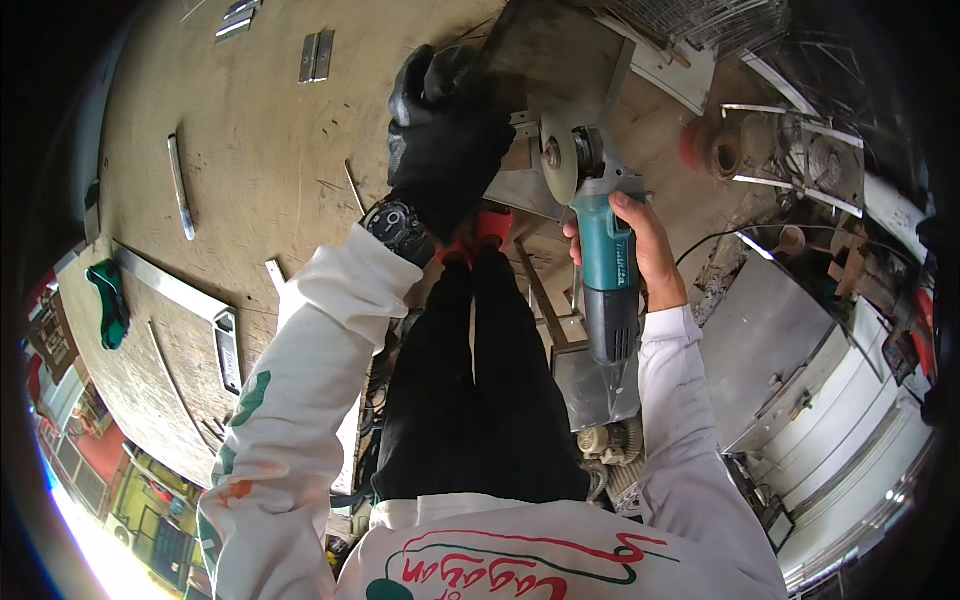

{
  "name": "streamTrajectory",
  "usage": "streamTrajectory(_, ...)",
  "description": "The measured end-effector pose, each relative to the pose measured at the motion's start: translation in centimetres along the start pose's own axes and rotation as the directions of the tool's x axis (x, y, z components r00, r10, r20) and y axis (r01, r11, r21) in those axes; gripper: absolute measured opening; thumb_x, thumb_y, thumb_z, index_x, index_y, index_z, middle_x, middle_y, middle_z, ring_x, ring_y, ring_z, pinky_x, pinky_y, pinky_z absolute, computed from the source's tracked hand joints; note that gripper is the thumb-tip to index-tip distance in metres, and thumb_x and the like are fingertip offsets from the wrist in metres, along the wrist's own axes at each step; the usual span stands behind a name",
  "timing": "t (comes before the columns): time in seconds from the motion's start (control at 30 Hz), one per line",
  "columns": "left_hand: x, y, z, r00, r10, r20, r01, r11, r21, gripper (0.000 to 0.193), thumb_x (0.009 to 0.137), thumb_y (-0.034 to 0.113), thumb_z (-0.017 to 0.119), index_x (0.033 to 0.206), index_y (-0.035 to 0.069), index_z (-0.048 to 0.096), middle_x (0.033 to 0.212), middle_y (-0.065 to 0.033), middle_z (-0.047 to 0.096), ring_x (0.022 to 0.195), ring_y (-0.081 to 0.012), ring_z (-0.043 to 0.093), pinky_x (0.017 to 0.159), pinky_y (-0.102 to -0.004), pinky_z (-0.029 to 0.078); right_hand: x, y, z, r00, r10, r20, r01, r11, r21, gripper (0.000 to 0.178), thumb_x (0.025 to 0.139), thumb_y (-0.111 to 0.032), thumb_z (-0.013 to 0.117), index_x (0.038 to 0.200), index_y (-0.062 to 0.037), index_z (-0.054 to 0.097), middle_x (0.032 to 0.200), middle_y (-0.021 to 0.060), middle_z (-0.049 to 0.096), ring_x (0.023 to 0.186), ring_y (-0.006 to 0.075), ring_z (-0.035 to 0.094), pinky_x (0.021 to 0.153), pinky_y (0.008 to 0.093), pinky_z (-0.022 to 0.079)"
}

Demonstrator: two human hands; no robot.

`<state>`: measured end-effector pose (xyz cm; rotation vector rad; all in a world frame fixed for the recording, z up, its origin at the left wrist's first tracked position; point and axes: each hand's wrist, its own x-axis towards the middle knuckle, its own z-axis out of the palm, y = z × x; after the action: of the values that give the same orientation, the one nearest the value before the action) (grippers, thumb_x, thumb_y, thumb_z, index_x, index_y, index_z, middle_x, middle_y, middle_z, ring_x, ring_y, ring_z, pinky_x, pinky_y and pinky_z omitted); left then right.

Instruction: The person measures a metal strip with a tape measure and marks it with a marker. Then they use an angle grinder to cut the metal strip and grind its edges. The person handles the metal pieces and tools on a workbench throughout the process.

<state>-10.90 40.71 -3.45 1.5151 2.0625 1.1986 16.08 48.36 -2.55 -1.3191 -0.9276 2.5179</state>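
My right hand [652, 248], bare, is wrapped round the teal and black body of an angle grinder [606, 255]. The grinder stands nearly upright in the view, with its pale round disc [559, 165] at the top, facing my left hand. A black glove with grey finger coating covers my left hand [448, 150], and a dark watch [397, 228] sits at that wrist. The left fingers are curled beside a dark, blurred strip that runs up and away; what they grip is hidden by the glove. A gap separates the glove from the disc.
On the worn tabletop at left lie a metal square [170, 278], a slim marker-like stick [181, 190], a hinge [316, 57] and a green cloth [108, 303]. Wire racks [700, 25] and metal scrap crowd the far right. A grey metal panel [765, 335] stands right of my forearm.
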Motion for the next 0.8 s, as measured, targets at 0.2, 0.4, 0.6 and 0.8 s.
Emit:
streamTrajectory(0.2,0.1,1.6,1.2,0.960,-0.227,-0.166,0.143,0.902,-0.407,0.026,0.088,0.014,0.071,0.113,0.010,0.072,0.121,-0.0113,0.070,0.117,-0.0328,0.063,0.108,-0.0521,0.046,0.5,-0.2,-0.5,0.999,-0.019,0.030,0.022,0.997,-0.079,0.058,0.097,-0.044,0.074,0.131,0.0000,0.055,0.096,0.0229,0.073,0.072,0.0309,0.075,0.066,0.0419,0.065)
streamTrajectory(0.4,1.1,2.8,2.3,0.905,-0.384,-0.184,0.158,0.705,-0.692,0.024,0.090,0.014,0.069,0.113,0.010,0.072,0.112,-0.0121,0.073,0.105,-0.0286,0.069,0.098,-0.0470,0.053,0.6,0.6,-0.4,1.000,-0.019,0.013,0.020,0.998,-0.067,0.056,0.096,-0.044,0.075,0.124,0.0023,0.061,0.095,0.0229,0.074,0.072,0.0303,0.075,0.067,0.0407,0.065)
streamTrajectory(0.6,0.3,0.3,1.4,0.995,-0.014,-0.103,0.024,0.995,0.095,0.035,0.083,0.014,0.076,0.118,0.015,0.074,0.126,-0.0077,0.067,0.127,-0.0366,0.053,0.105,-0.0568,0.041,1.6,1.2,-0.2,1.000,0.024,0.013,-0.025,0.999,0.029,0.057,0.095,-0.048,0.075,0.117,0.0040,0.066,0.095,0.0227,0.075,0.073,0.0318,0.075,0.067,0.0410,0.063)
streamTrajectory(0.8,0.5,-0.9,1.9,0.999,-0.015,0.049,0.007,0.986,0.165,0.044,0.079,0.015,0.077,0.123,0.017,0.075,0.138,-0.0034,0.067,0.142,-0.0386,0.048,0.117,-0.0608,0.036,1.7,0.7,-1.0,1.000,0.004,0.030,0.000,0.991,-0.134,0.071,0.096,-0.060,0.066,0.120,0.0066,0.066,0.102,0.0208,0.074,0.077,0.0298,0.075,0.071,0.0405,0.064)
